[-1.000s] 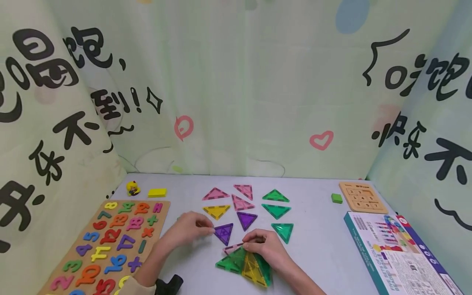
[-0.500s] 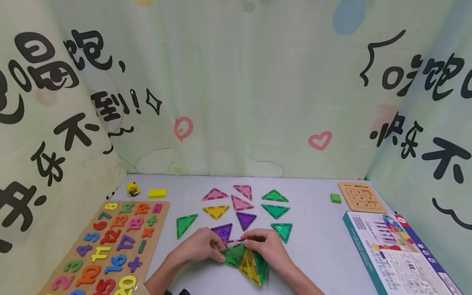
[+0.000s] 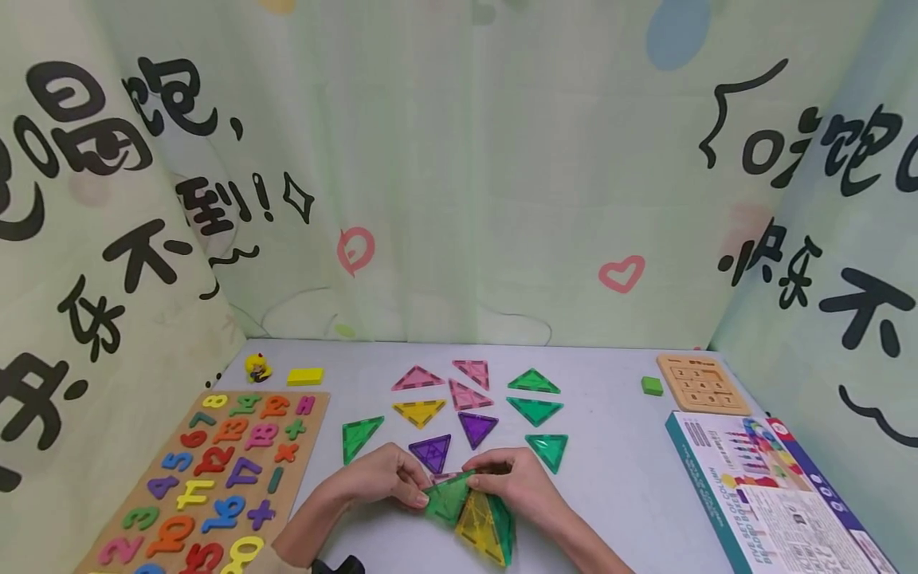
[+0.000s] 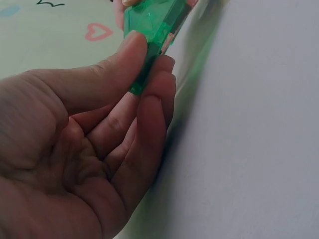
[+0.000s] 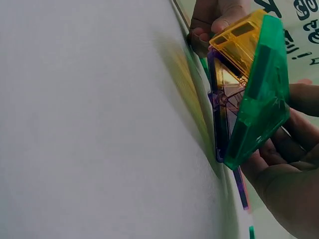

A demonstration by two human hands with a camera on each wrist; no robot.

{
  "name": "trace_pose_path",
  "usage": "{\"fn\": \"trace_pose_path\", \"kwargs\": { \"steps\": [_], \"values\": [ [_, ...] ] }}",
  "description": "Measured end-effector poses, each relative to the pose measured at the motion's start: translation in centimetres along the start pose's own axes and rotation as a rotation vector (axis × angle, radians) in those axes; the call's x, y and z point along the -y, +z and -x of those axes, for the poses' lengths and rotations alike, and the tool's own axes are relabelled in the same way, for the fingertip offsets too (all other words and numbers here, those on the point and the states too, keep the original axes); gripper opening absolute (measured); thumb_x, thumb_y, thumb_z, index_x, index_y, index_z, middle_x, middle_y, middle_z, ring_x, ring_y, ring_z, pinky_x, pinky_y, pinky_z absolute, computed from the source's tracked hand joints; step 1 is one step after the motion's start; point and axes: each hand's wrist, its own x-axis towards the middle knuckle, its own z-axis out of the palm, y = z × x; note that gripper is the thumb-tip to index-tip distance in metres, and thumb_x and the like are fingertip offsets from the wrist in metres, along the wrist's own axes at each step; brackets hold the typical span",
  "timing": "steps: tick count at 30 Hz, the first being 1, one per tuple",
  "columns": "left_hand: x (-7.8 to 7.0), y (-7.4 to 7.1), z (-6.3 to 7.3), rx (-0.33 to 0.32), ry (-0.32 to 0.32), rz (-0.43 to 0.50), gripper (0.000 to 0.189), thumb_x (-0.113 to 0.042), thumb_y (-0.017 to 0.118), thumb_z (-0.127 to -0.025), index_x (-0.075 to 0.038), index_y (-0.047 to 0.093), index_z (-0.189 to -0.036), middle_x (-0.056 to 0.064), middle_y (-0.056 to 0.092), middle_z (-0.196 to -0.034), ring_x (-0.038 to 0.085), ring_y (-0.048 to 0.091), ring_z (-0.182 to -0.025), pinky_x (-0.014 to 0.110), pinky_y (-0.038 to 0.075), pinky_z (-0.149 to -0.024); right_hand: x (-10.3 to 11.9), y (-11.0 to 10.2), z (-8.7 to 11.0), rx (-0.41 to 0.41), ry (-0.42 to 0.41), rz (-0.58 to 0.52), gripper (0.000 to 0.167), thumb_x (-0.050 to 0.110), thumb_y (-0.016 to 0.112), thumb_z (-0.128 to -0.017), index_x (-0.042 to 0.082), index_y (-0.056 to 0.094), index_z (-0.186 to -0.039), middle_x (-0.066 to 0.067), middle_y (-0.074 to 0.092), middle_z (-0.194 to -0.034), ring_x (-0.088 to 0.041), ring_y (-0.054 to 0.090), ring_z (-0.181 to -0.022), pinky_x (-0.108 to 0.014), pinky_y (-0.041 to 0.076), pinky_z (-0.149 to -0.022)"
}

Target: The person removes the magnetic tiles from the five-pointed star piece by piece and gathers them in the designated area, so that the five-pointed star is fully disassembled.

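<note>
Both hands hold a small built shape of translucent magnetic triangle tiles close over the table. My left hand pinches the outer corner of its left green tile between thumb and fingers, plain in the left wrist view. My right hand grips the shape from the right at its top. A yellow tile forms its front, with another green tile on the right side. Purple-edged and pink parts show underneath in the right wrist view. Behind the hands lie loose purple tiles.
Loose pink, yellow and green tiles lie behind the hands, one green tile further left. A number board fills the left side. A box, wooden board and green block are right; a yellow block back left.
My left hand has come from beside the purple tile to the shape's left corner and taken hold of it, uncovering a green tile. The shape has turned and shifted slightly left.
</note>
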Motion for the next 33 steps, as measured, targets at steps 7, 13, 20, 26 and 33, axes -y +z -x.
{"fn": "trace_pose_path", "kwargs": {
  "steps": [7,13,20,26,33],
  "values": [
    [0.0,-0.5,0.4,0.018,0.002,0.025,0.014,-0.005,0.077,-0.083,0.006,0.074,-0.091,0.005,0.075,-0.076,0.007,0.068,-0.066,0.024,0.056,-0.067,0.5,-0.1,0.0,0.017,0.021,-0.010,0.031,0.028,0.075,-0.087,0.006,0.076,-0.109,-0.007,0.075,-0.105,-0.012,0.062,-0.090,-0.026,0.051,-0.079],
    [-0.2,-1.8,0.7,-0.030,-0.028,-0.006,0.016,-0.010,0.077,-0.084,0.002,0.075,-0.095,-0.001,0.074,-0.076,0.006,0.064,-0.068,0.023,0.052,-0.067,0.2,0.0,0.0,0.067,0.027,-0.009,0.024,0.027,0.075,-0.087,0.008,0.077,-0.101,-0.005,0.076,-0.099,-0.014,0.064,-0.088,-0.026,0.052,-0.078],
    [-0.4,-5.2,2.8,-0.207,-0.091,-0.177,0.018,-0.017,0.078,-0.085,-0.003,0.077,-0.095,0.001,0.075,-0.081,0.008,0.064,-0.072,0.027,0.054,-0.066,0.1,-0.1,0.0,0.093,0.059,0.025,0.019,0.028,0.074,-0.088,0.011,0.076,-0.097,-0.001,0.073,-0.094,-0.016,0.060,-0.085,-0.030,0.050,-0.078],
    [-0.7,-6.2,4.1,-0.347,-0.180,-0.349,0.011,-0.015,0.077,-0.086,-0.004,0.076,-0.081,-0.002,0.064,-0.066,0.011,0.053,-0.064,0.026,0.044,-0.060,0.1,-0.1,0.0,0.098,0.061,0.041,0.020,0.027,0.072,-0.089,0.009,0.076,-0.098,-0.001,0.073,-0.095,-0.016,0.060,-0.085,-0.030,0.050,-0.079],
    [-1.9,-4.5,3.7,-0.480,-0.314,-0.667,0.017,-0.025,0.083,-0.080,-0.010,0.078,-0.086,-0.001,0.067,-0.074,0.016,0.053,-0.069,0.028,0.044,-0.062,0.1,-0.1,-0.1,0.097,0.062,0.058,0.021,0.027,0.072,-0.089,0.009,0.075,-0.099,0.000,0.073,-0.095,-0.016,0.060,-0.085,-0.030,0.049,-0.079]
  ]
}}
